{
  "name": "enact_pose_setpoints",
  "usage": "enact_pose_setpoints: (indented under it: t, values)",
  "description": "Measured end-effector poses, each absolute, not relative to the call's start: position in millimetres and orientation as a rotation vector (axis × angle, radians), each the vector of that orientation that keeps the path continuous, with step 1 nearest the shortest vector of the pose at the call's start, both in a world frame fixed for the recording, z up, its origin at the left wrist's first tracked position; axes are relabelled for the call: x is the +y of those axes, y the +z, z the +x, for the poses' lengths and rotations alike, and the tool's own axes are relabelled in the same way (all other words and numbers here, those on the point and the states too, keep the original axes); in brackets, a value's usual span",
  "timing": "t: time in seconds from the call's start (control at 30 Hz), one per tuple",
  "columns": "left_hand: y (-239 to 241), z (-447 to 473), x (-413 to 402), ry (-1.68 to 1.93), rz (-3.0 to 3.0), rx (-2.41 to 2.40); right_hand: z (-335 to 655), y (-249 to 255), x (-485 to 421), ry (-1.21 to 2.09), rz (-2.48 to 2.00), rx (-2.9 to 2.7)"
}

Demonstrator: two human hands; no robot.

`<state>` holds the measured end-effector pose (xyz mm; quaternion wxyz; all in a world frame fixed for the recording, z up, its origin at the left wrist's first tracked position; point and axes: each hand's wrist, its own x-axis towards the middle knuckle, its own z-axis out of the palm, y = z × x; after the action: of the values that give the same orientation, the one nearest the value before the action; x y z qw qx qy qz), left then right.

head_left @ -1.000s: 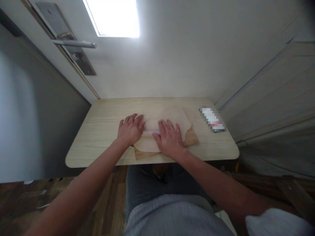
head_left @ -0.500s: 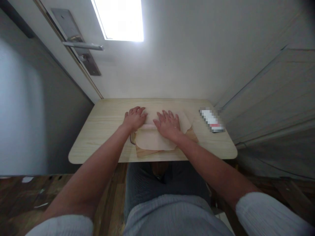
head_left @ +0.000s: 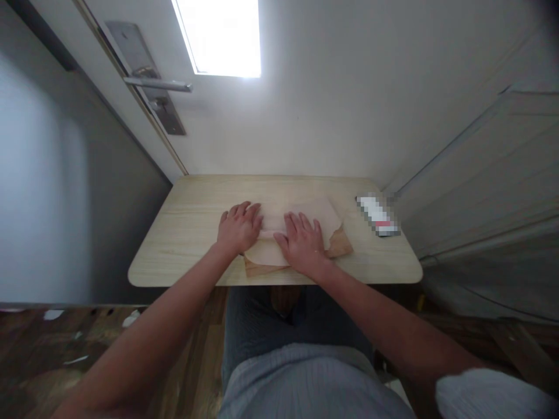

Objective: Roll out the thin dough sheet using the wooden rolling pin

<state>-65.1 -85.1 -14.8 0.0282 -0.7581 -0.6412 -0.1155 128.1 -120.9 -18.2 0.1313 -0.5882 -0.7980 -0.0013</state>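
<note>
A pale flat sheet of dough [head_left: 323, 210] lies on brown paper [head_left: 342, 245] on a light wooden table [head_left: 187, 227]. Between my hands a thin pinkish rolling pin [head_left: 267, 234] rests across the sheet. My left hand [head_left: 239, 227] lies flat on its left end, fingers stretched forward. My right hand [head_left: 302, 243] lies flat on its right end, fingers spread. Both palms press down on it.
A small white and red object [head_left: 378, 215], blurred out, sits at the table's right back corner. A white door with a metal lever handle [head_left: 158, 85] stands at the left. A white wall runs behind the table. My lap is below the table's near edge.
Both hands slid forward over the sheet half a second ago, then came back toward me to about where they were one second ago.
</note>
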Motion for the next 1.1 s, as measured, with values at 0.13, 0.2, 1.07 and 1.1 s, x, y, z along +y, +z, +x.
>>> enact_pose_setpoints:
  t: [0.13, 0.2, 1.07, 1.1]
  values:
    - [-14, -63, -102, -0.383, -2.324, -1.948, 130, -21, -138, -0.004, -1.659, -2.319]
    - [-13, -63, -110, -0.397, -2.328, -1.919, 131, -21, -146, -0.006, -1.637, -2.323]
    - [4, -38, -91, -0.483, -2.446, -1.796, 194, -4, -109, 0.026, -1.53, -2.311]
    - [6, -33, -80, -0.484, -2.458, -1.781, 201, -2, -100, 0.042, -1.517, -2.341]
